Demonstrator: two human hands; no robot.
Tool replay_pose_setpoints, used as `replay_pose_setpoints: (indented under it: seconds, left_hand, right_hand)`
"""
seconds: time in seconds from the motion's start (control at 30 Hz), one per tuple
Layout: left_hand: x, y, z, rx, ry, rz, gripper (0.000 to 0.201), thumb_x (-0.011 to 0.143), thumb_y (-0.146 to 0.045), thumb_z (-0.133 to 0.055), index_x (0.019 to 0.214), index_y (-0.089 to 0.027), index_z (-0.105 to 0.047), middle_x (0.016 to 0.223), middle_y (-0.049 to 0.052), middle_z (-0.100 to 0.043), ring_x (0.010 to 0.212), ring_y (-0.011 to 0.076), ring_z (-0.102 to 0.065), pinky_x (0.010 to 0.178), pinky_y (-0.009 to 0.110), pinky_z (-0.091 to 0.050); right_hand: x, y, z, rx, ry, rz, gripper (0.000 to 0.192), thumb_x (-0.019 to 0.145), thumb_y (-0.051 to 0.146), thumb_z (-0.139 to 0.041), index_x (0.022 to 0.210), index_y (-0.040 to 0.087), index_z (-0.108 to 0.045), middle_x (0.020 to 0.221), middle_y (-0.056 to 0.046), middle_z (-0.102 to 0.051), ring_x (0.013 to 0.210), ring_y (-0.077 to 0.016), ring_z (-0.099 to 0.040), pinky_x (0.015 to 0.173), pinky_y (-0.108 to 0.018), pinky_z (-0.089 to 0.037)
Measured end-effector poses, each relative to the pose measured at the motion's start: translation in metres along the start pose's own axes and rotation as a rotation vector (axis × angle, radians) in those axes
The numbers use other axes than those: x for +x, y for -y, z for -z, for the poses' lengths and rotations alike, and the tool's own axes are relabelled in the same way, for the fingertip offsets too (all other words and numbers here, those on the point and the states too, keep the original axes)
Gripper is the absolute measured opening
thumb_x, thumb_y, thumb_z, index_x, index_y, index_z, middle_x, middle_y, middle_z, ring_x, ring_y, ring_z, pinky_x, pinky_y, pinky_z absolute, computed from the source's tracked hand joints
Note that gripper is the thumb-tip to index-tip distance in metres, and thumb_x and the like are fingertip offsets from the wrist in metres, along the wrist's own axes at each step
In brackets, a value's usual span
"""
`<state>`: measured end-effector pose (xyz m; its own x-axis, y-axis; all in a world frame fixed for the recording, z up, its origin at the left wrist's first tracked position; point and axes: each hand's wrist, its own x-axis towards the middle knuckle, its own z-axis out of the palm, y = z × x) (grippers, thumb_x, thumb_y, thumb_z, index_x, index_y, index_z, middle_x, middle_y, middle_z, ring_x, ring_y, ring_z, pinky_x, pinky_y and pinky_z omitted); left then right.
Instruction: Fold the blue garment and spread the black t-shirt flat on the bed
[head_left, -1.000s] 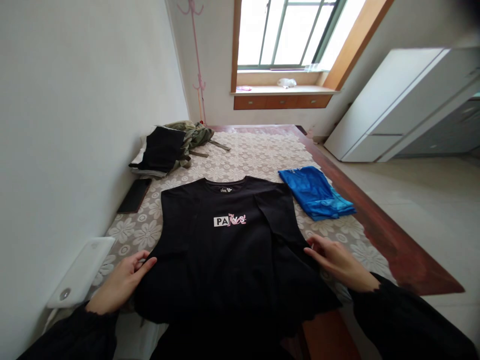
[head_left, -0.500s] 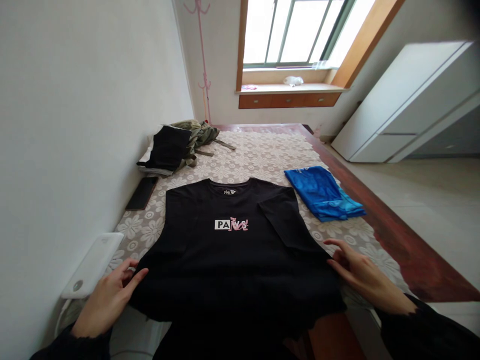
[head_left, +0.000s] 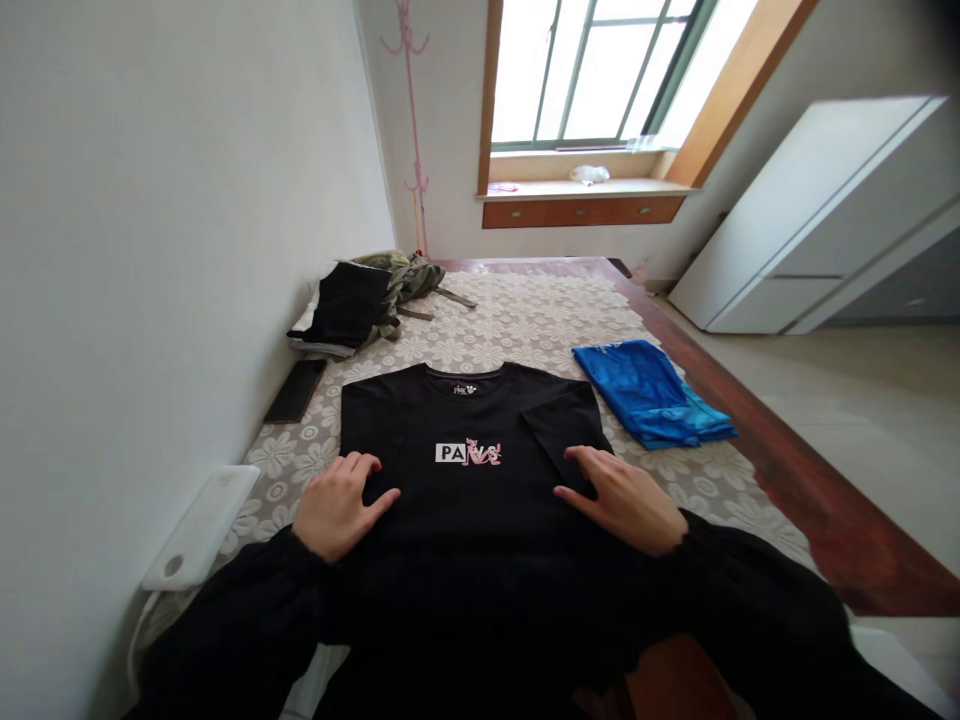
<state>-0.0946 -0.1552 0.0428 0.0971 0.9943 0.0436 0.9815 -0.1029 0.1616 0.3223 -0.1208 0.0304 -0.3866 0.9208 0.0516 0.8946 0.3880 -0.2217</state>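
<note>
Left hand (head_left: 339, 503) and right hand (head_left: 619, 497) rest flat on black shirt (head_left: 465, 500), each grip open, fingers spread; shirt lies front-up on bed (head_left: 525, 310); blue cloth (head_left: 649, 392) just right; clothes pile (head_left: 360, 298) far left.

Daylight pours in through the window (head_left: 600, 70), whose panes are blown out to white. The room is bright and evenly lit, with soft, faint shadows. The black shirt (head_left: 465, 480) shows almost no fold detail. Wide-angle distortion bends the wall (head_left: 150, 250) and cabinet (head_left: 817, 220); the edges seem slightly soft.
</note>
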Motion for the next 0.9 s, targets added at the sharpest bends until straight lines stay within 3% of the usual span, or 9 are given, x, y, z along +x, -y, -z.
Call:
replay_pose_setpoints:
  seconds: [0.1, 0.2, 0.33, 0.47, 0.57, 0.63, 0.7, 0.77, 0.9]
  left_hand:
    - [0.027, -0.011, -0.008, 0.067, 0.017, 0.068, 0.029, 0.097, -0.05, -0.053, 0.098, -0.021, -0.061, 0.105, 0.008, -0.069, 0.098, 0.0263, -0.066, 0.079, 0.036, -0.047]
    - [0.042, -0.018, -0.012, 0.105, 0.023, 0.074, 0.024, 0.1, -0.041, -0.046, 0.098, -0.021, -0.059, 0.104, 0.009, -0.069, 0.096, 0.0259, -0.067, 0.075, 0.035, -0.046]
    - [0.051, -0.013, -0.006, 0.065, 0.038, 0.052, 0.025, 0.1, -0.034, -0.038, 0.096, -0.022, -0.06, 0.101, 0.01, -0.071, 0.091, 0.0251, -0.069, 0.073, 0.034, -0.047]
    - [0.047, 0.04, 0.021, -0.237, -0.065, 0.228, 0.031, 0.097, -0.045, -0.039, 0.095, -0.022, -0.059, 0.086, 0.006, -0.07, 0.081, 0.0241, -0.071, 0.073, 0.034, -0.053]
    - [0.029, 0.095, 0.039, -0.547, -0.174, 0.473, 0.039, 0.087, -0.057, -0.049, 0.099, -0.021, -0.057, 0.074, 0.001, -0.064, 0.066, 0.0224, -0.068, 0.058, 0.033, -0.056]
    - [0.014, 0.122, 0.044, -0.706, -0.215, 0.595, 0.041, 0.083, -0.058, -0.055, 0.1, -0.021, -0.054, 0.084, 0.003, -0.067, 0.074, 0.0237, -0.07, 0.055, 0.031, -0.057]
    - [0.001, 0.132, 0.043, -0.752, -0.212, 0.646, 0.042, 0.083, -0.057, -0.057, 0.103, -0.02, -0.052, 0.101, 0.008, -0.07, 0.086, 0.0262, -0.072, 0.058, 0.031, -0.059]
    - [-0.005, 0.127, 0.039, -0.645, -0.187, 0.623, 0.045, 0.083, -0.058, -0.058, 0.107, -0.02, -0.055, 0.113, 0.012, -0.07, 0.094, 0.0278, -0.072, 0.064, 0.033, -0.061]
    - [0.004, 0.099, 0.033, -0.301, -0.174, 0.412, 0.049, 0.084, -0.063, -0.054, 0.108, -0.021, -0.064, 0.121, 0.012, -0.07, 0.11, 0.0307, -0.068, 0.094, 0.044, -0.057]
  right_hand:
    - [0.017, 0.006, -0.018, -0.128, -0.027, -0.001, 0.043, 0.102, 0.041, -0.045, 0.138, 0.018, -0.049, 0.117, -0.014, -0.073, 0.103, -0.0289, -0.072, 0.079, -0.037, -0.056]
    - [0.023, 0.005, -0.027, -0.196, -0.044, 0.02, 0.046, 0.101, 0.026, -0.042, 0.145, 0.017, -0.044, 0.114, -0.014, -0.074, 0.094, -0.0264, -0.074, 0.069, -0.032, -0.053]
    - [0.028, -0.012, -0.015, -0.032, -0.074, 0.04, 0.048, 0.094, 0.018, -0.042, 0.142, 0.02, -0.047, 0.1, -0.009, -0.077, 0.079, -0.0242, -0.074, 0.066, -0.031, -0.052]
    - [0.022, -0.07, 0.014, 0.456, -0.192, -0.237, 0.035, 0.094, 0.036, -0.047, 0.126, 0.025, -0.052, 0.08, -0.002, -0.074, 0.06, -0.0214, -0.066, 0.057, -0.032, -0.051]
    - [0.001, -0.124, 0.028, 0.809, -0.287, -0.504, 0.043, 0.089, 0.048, -0.056, 0.125, 0.026, -0.05, 0.071, -0.001, -0.069, 0.051, -0.0216, -0.06, 0.048, -0.034, -0.049]
    - [-0.016, -0.149, 0.029, 0.895, -0.34, -0.609, 0.05, 0.091, 0.052, -0.057, 0.131, 0.024, -0.048, 0.075, -0.005, -0.069, 0.056, -0.024, -0.064, 0.049, -0.036, -0.053]
    - [-0.03, -0.157, 0.027, 0.843, -0.387, -0.624, 0.054, 0.092, 0.055, -0.057, 0.134, 0.023, -0.047, 0.088, -0.012, -0.072, 0.067, -0.0281, -0.069, 0.054, -0.038, -0.056]
    - [-0.037, -0.15, 0.025, 0.667, -0.427, -0.554, 0.052, 0.092, 0.056, -0.059, 0.132, 0.023, -0.051, 0.104, -0.018, -0.071, 0.081, -0.0318, -0.072, 0.061, -0.04, -0.058]
    - [-0.027, -0.114, 0.024, 0.234, -0.431, -0.269, 0.038, 0.094, 0.056, -0.057, 0.112, 0.023, -0.064, 0.119, -0.015, -0.068, 0.096, -0.0313, -0.07, 0.085, -0.045, -0.057]
